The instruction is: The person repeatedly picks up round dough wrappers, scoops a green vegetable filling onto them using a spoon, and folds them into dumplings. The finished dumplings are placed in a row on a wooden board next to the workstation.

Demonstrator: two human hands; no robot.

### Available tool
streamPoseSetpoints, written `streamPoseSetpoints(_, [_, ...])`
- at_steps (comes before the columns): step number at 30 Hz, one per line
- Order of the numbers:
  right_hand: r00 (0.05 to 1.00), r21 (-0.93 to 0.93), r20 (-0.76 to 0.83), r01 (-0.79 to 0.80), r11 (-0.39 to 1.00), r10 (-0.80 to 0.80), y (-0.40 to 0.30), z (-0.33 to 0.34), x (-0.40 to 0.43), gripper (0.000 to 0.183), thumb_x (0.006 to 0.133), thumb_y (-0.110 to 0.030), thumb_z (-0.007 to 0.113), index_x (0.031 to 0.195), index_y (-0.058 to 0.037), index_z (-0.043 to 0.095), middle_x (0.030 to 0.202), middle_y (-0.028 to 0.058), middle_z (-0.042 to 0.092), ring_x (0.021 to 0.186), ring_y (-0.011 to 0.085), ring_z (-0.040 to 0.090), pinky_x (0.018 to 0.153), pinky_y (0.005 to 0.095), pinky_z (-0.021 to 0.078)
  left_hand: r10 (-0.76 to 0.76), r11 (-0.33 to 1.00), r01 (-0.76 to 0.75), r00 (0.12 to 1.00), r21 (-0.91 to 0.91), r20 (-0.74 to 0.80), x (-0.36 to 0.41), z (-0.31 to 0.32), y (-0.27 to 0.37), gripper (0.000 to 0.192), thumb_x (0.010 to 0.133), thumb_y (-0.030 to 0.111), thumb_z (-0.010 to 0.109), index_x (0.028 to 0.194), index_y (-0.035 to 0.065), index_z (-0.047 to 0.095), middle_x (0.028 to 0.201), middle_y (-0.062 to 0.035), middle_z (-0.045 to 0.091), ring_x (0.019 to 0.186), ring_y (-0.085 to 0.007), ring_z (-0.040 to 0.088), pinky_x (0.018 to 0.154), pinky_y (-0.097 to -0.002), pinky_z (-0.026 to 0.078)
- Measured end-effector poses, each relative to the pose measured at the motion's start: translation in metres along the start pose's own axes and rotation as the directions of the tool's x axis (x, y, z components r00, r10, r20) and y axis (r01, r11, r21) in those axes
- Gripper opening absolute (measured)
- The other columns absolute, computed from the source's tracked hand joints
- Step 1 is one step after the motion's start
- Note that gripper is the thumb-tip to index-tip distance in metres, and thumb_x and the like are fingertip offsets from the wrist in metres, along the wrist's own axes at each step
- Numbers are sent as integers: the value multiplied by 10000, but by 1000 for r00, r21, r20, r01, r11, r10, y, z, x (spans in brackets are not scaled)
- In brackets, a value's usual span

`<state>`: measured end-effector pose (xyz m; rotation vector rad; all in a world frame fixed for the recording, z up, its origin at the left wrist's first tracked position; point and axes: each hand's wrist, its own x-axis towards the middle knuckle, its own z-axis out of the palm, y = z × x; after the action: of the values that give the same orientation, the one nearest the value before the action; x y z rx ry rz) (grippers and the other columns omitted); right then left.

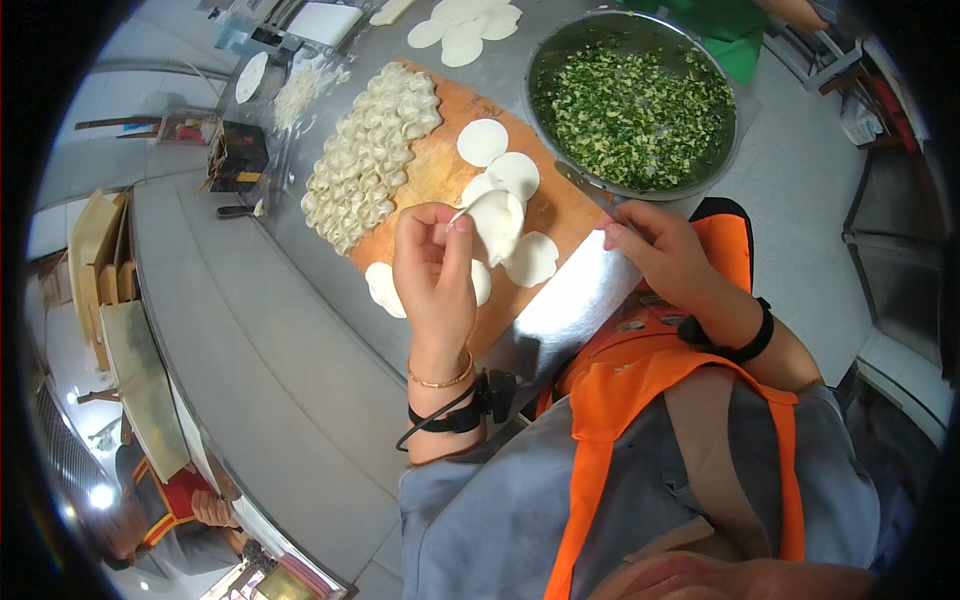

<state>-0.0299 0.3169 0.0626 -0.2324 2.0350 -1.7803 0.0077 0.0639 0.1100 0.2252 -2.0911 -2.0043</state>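
My left hand (439, 266) pinches the edge of a round dough wrapper (496, 225), which hangs tilted over the orange-brown board (424, 176). To its right, my right hand (656, 251) grips a thin, flat metal spatula (585, 186) whose far end lies at the rim of a steel bowl. That bowl (531, 112) holds chopped green filling (637, 112). Loose round wrappers (482, 142) lie on the board around my left hand, some overlapping. Rows of pleated dumplings (367, 157) cover the board's left part. Whether the hanging wrapper holds filling cannot be told.
On the metal table are more wrappers (461, 45), scattered flour (300, 94), a small bowl (259, 77) and a scale (322, 26). A black box (238, 156) and a dark-handled tool (236, 212) are at the left. Another person (187, 525) is at the lower left.
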Motion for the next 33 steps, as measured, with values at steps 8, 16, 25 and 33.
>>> streamPoseSetpoints(8, [953,412,232,-277,868,195,-11,9,12,370,975,-207,669,1282,-2,644,999,41,700,838,102,650,731,250,522,-242,762,318,948,-564,208,-15,18,-20,104,1040,113,582,1134,70,578,964,-80,729,756,-134,699,636,-267,564])
streamPoseSetpoints(16, [994,420,39,-113,900,107,-20,8,5,333,959,-160,690,1244,8,653,1078,77,718,909,125,682,780,266,552,-76,925,87,996,370,-46,-11,-6,-64,204,1021,97,583,1199,-2,581,1089,-138,698,998,-223,680,826,-345,543])
streamPoseSetpoints(25, [977,-96,-167,120,988,-135,-10,11,10,279,903,-184,746,1110,-20,656,952,38,659,786,111,589,698,286,477,-267,816,442,861,-374,434,-37,42,-53,194,1049,122,581,1183,-13,615,1069,-71,703,955,-140,676,857,-278,545])
streamPoseSetpoints(33, [973,-351,69,231,908,-221,-22,15,-4,285,870,-228,749,1049,-27,656,890,107,621,717,249,580,641,359,454,-314,750,484,861,-451,401,-43,51,-53,224,1075,142,531,1181,-36,617,1048,-108,720,916,-183,720,803,-308,604])
